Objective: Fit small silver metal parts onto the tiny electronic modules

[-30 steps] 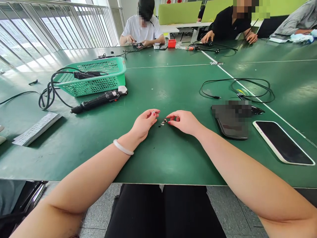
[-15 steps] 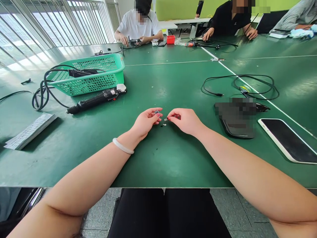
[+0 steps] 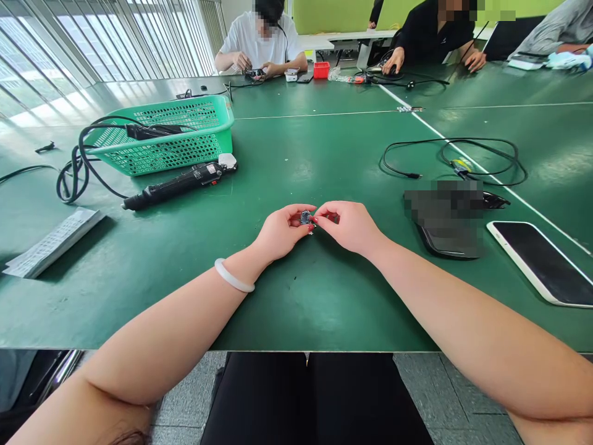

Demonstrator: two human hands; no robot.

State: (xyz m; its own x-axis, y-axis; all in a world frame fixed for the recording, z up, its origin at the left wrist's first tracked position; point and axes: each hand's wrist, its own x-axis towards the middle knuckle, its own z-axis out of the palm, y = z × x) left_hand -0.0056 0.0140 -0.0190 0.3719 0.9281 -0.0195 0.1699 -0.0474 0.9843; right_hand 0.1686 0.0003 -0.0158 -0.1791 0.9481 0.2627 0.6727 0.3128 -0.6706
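Note:
My left hand (image 3: pixel 282 232), a white bangle at its wrist, is closed around a small dark bluish part with pale spots (image 3: pixel 305 217), which looks like a tiny circuit board. Close against its right side, my right hand (image 3: pixel 349 225) is in a pinch. At 0.5 s ago a tiny metallic piece showed in that pinch; now the fingertips mostly hide it. Both hands meet just above the green table (image 3: pixel 278 303). Below the fingertips lies a tiny pale bit (image 3: pixel 311 233), partly covered.
To the left are a green basket (image 3: pixel 171 151), a black electric screwdriver (image 3: pixel 178 184) and a stack of paper slips (image 3: pixel 55 241). On the right lie a black case-like object (image 3: pixel 445 241), a phone (image 3: pixel 546 259) and a coiled cable (image 3: pixel 393 145). Across the table, people sit working.
My right hand has picked a tiny metallic piece off the table. My left hand has moved right and turned its small part into view; the two hands now meet.

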